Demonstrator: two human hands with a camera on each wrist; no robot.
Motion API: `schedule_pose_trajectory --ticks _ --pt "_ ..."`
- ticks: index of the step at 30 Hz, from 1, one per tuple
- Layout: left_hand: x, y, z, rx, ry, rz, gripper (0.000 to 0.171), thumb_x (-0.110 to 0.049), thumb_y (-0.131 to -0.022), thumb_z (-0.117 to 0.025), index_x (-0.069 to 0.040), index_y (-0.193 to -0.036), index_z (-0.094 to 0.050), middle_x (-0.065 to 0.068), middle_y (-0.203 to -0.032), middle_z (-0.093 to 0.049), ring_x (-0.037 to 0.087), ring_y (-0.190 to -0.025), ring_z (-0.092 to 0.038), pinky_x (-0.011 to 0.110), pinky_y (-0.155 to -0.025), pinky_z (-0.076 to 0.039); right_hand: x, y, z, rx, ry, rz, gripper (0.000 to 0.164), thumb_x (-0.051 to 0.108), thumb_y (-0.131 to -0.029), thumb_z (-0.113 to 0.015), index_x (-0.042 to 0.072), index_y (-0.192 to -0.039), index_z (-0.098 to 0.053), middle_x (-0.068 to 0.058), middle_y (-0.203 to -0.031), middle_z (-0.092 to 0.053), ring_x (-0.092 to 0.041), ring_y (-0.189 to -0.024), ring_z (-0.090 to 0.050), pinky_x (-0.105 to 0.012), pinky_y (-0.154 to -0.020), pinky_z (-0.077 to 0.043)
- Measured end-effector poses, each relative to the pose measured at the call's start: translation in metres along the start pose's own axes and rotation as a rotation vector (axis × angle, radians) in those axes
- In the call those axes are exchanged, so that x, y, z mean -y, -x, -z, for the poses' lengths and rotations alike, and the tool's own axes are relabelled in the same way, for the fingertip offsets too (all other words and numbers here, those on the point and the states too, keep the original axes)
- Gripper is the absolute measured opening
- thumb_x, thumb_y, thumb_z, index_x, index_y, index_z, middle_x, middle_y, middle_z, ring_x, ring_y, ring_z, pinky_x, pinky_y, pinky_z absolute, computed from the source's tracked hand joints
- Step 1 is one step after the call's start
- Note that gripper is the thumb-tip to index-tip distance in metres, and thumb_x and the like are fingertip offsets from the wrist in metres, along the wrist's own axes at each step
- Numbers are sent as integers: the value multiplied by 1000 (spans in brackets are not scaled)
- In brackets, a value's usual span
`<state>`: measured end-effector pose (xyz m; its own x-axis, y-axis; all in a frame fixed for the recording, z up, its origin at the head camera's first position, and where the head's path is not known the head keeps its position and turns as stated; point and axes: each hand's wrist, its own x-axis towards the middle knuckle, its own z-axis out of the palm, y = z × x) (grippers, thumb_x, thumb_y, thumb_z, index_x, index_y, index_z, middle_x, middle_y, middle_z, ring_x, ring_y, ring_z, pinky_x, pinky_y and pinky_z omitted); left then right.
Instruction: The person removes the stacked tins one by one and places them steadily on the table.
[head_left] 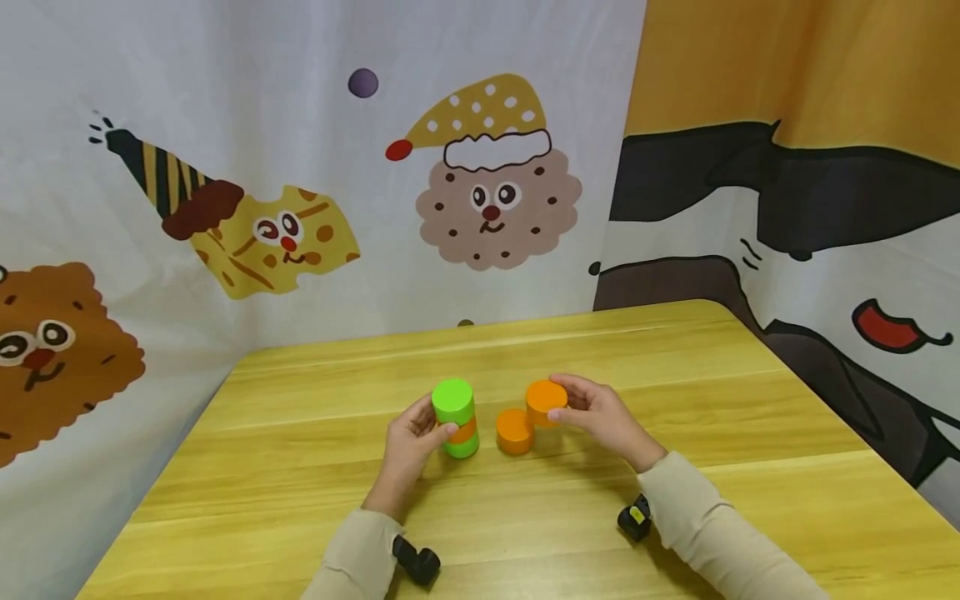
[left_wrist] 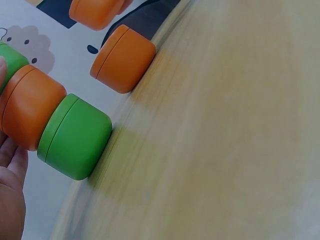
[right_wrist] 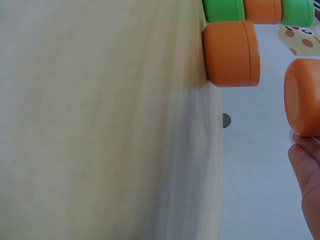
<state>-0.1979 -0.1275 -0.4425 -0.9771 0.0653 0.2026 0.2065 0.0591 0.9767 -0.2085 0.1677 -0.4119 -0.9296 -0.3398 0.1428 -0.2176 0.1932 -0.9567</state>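
Observation:
Three lidded round jars stand stacked on the table: a green jar (head_left: 453, 398) on top, an orange jar (left_wrist: 34, 107) in the middle and a green jar (left_wrist: 75, 137) at the bottom. My left hand (head_left: 408, 442) grips this stack from the left, thumb in front and fingers behind at the upper two jars. To the right of the stack, a lone orange jar (head_left: 514, 432) sits upright on the tabletop. Raised above the table, another orange jar (head_left: 545, 400) is pinched from the right by my right hand (head_left: 603, 414); its underside shows in the right wrist view.
The wooden table (head_left: 300, 492) reaches back to a cartoon-printed curtain (head_left: 300, 67). A black wrist device (head_left: 417, 562) is strapped at the left sleeve, and a similar one (head_left: 635, 521) at the right sleeve.

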Motion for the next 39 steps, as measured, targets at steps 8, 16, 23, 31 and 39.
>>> schedule_pose_trajectory --ticks 8,16,23,31,39 --pt "3 -2 0 -9 -9 1 58 -15 -78 -75 -6 -130 -53 12 -131 -54 25 -123 -50 37 -104 -38 -8 2 4 -23 -8 -32 66 24 -83 -70 0 -137 -41 -20 -132 -51 -29 -116 -54 -24 -87 -52" --pt "4 -3 1 -10 -8 -9 57 -11 -79 -73 -4 -131 -52 14 -131 -54 28 -123 -49 39 -104 -38 -20 5 3 -41 38 -111 67 22 -84 -69 -3 -138 -38 -21 -134 -49 -31 -116 -53 -24 -88 -51" --pt "2 -2 1 -14 10 28 58 -11 -78 -74 -5 -131 -52 11 -132 -54 25 -124 -48 35 -105 -37 -26 5 1 -54 22 -160 68 21 -83 -70 -2 -138 -39 -20 -135 -47 -31 -118 -52 -26 -90 -50" --pt "3 -2 0 -8 6 15 57 -12 -78 -74 -6 -130 -53 10 -131 -54 24 -125 -47 37 -105 -36 -29 6 1 -39 -3 -203 67 18 -84 -69 -3 -138 -37 -22 -136 -45 -33 -119 -51 -31 -93 -49" --pt "2 -1 0 -6 -1 5 57 -11 -79 -73 -5 -131 -52 11 -131 -54 26 -125 -47 37 -105 -36 -38 5 0 -23 -21 -203 66 17 -83 -70 -3 -137 -39 -21 -134 -49 -30 -117 -53 -28 -91 -50"
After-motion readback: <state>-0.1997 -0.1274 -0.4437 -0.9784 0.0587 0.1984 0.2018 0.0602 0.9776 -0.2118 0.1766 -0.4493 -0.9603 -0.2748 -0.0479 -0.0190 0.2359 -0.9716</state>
